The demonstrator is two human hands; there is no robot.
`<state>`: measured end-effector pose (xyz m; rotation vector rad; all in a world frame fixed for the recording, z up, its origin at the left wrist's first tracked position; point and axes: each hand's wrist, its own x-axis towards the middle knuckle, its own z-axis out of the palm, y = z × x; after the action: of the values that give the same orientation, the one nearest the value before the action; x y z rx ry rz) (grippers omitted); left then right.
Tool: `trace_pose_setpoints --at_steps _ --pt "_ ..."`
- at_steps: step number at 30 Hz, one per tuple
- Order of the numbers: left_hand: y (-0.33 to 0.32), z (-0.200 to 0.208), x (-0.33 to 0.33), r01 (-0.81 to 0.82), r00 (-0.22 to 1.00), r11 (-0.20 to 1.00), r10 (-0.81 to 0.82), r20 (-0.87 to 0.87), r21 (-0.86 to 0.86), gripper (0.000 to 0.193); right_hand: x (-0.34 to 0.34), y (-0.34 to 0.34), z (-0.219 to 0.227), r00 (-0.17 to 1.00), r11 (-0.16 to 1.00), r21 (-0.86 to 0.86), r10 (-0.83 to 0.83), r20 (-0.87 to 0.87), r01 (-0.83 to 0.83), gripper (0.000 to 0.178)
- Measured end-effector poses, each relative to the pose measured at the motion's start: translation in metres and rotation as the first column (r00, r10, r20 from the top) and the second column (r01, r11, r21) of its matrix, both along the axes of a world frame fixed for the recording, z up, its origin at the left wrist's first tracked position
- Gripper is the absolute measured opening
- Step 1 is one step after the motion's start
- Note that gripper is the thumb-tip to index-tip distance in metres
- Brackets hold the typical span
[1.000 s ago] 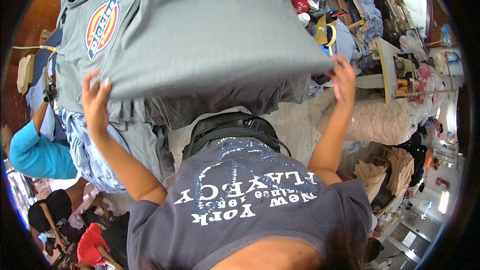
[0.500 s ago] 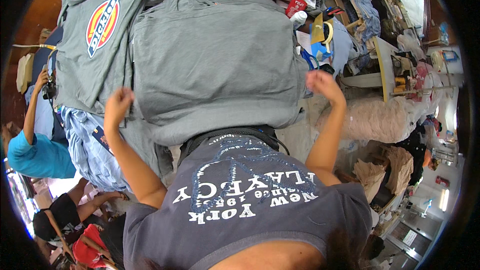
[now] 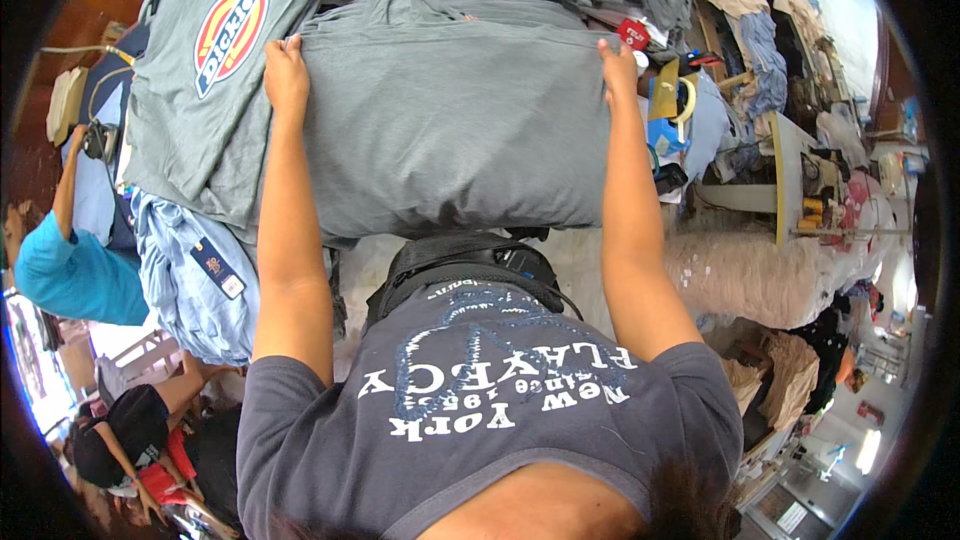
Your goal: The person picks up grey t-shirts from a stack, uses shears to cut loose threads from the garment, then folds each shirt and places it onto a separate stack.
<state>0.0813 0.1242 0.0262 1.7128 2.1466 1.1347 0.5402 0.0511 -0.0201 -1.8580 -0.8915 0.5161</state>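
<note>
A plain grey T-shirt (image 3: 455,130) spreads in front of me on top of a stack of similar shirts, its near edge hanging toward my waist. My left hand (image 3: 287,78) is closed on the fabric at the far left corner, thumb and fingers pinching it. At the far right corner my right hand (image 3: 619,70) pinches the same shirt. Between the two hands the far edge runs nearly straight. Beyond it lie collars and folds of the grey shirts beneath (image 3: 400,5).
Grey shirts with a round printed badge (image 3: 190,145) lie at the left and far side. Light blue garments (image 3: 175,260) hang below them. On the right are a red packet (image 3: 632,34), a tape roll (image 3: 685,100) and a pinkish wrapped bundle (image 3: 750,275). A person in a blue top (image 3: 80,275) works at left.
Both hands have moved away from me, from beside the shirt's sides to its far corners, and have taken hold of the fabric. The shirt's near edge sits a little higher in view.
</note>
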Motion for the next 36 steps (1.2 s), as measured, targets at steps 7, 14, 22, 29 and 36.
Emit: trace_pose_setpoints --at_steps 7,14,22,29,36 --pt "-0.005 -0.023 -0.021 -0.129 0.992 0.991 0.128 0.023 0.047 0.037 -0.034 0.004 -0.010 0.910 0.978 0.102 -0.205 0.360 0.180 0.036" --pt "-0.004 -0.032 -0.018 -0.189 0.982 0.982 0.190 -0.019 0.030 0.036 -0.030 0.003 -0.015 0.906 0.983 0.096 -0.184 0.382 0.159 0.036" --pt "-0.003 -0.040 -0.020 -0.196 0.978 0.978 0.200 -0.060 0.069 0.036 -0.027 0.003 -0.021 0.909 0.988 0.073 -0.157 0.387 0.139 0.040" --pt "-0.004 -0.024 -0.043 0.041 0.915 0.983 -0.109 0.387 0.181 0.029 -0.024 -0.001 -0.001 0.991 0.983 0.165 -0.102 0.085 0.087 0.034" --pt "-0.043 0.138 -0.098 0.456 0.870 0.889 -0.456 0.189 0.047 0.026 0.015 -0.042 0.135 0.998 0.990 0.125 0.069 -0.003 -0.068 0.023"
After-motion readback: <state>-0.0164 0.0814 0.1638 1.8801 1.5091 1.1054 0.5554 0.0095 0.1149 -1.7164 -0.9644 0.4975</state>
